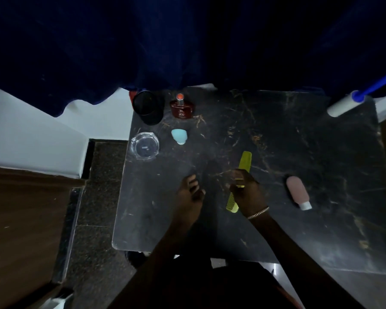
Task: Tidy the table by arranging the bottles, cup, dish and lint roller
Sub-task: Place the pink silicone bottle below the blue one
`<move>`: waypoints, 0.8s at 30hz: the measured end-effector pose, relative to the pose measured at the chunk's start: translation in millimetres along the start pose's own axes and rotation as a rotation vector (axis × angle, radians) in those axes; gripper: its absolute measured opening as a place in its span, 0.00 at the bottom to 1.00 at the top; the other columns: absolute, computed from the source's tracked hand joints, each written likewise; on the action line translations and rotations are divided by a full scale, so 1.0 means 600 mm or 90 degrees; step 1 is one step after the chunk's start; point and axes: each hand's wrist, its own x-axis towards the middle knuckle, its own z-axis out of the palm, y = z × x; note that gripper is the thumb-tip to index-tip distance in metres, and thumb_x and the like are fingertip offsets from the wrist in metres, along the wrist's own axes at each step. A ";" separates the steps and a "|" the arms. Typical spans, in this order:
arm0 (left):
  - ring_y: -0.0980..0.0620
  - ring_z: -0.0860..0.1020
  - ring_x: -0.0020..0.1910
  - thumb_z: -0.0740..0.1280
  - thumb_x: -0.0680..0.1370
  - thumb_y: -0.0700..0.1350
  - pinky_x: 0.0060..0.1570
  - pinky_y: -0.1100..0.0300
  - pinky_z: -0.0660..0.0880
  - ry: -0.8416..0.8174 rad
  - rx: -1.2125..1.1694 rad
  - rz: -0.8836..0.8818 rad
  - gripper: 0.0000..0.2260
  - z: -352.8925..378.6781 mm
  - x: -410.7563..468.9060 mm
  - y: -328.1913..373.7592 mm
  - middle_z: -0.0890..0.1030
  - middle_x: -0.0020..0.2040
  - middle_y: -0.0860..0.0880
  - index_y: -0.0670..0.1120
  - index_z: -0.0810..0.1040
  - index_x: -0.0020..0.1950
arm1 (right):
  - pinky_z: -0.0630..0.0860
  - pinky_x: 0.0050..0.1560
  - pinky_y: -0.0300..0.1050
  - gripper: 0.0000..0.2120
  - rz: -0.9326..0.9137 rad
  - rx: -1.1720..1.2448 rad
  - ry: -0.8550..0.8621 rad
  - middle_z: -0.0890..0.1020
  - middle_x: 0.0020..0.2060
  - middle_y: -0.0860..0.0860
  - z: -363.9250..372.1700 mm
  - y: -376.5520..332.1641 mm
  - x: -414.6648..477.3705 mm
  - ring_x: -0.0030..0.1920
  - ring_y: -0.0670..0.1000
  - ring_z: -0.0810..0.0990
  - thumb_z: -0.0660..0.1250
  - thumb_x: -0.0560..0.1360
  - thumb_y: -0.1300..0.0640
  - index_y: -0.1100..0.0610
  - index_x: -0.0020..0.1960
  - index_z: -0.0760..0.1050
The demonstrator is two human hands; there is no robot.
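Right hand (246, 192) fingers pinch a yellow-green plastic comb (240, 181) at frame centre; left hand (191, 192) fingers loosely spread, empty. White lint roller with blue handle (343, 104) overhangs the dark marble tabletop (299, 141) edge, upper right: a knock would likely topple it off.

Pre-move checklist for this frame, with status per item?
1. Right hand grips the comb: ok.
2. Left hand free: ok, it holds nothing.
3. Pink bottle upright: not ok, it lies on its side.
4. Lint roller fully on the table: not ok, its handle overhangs the far right edge.
5. Cup, red bottle, dish grouped far left: ok.
6. Blue cap belongs to a bottle: cannot tell.
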 end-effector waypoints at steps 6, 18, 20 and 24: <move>0.50 0.83 0.56 0.72 0.77 0.32 0.60 0.59 0.79 -0.086 0.059 -0.004 0.22 0.118 -0.069 -0.007 0.82 0.61 0.41 0.42 0.75 0.70 | 0.81 0.54 0.50 0.14 0.013 -0.070 0.070 0.85 0.51 0.59 -0.108 0.090 -0.057 0.50 0.60 0.85 0.74 0.70 0.68 0.64 0.56 0.80; 0.42 0.83 0.60 0.72 0.79 0.37 0.61 0.50 0.79 -0.153 0.160 -0.017 0.20 0.368 -0.077 0.060 0.83 0.61 0.38 0.36 0.74 0.70 | 0.76 0.55 0.46 0.14 0.236 -0.109 0.089 0.84 0.55 0.61 -0.259 0.233 -0.004 0.56 0.61 0.83 0.73 0.74 0.60 0.62 0.58 0.81; 0.39 0.83 0.59 0.71 0.79 0.35 0.61 0.46 0.79 -0.134 0.156 -0.021 0.17 0.399 -0.074 0.065 0.84 0.60 0.35 0.33 0.77 0.66 | 0.76 0.55 0.47 0.13 0.273 -0.108 0.062 0.84 0.54 0.62 -0.271 0.248 0.009 0.56 0.61 0.82 0.73 0.73 0.61 0.63 0.56 0.82; 0.35 0.83 0.55 0.69 0.79 0.36 0.52 0.48 0.78 -0.115 0.197 -0.012 0.09 0.437 -0.073 0.061 0.84 0.54 0.31 0.30 0.82 0.54 | 0.75 0.56 0.44 0.12 0.301 -0.090 -0.011 0.84 0.55 0.60 -0.277 0.267 0.020 0.58 0.59 0.82 0.71 0.73 0.61 0.63 0.56 0.83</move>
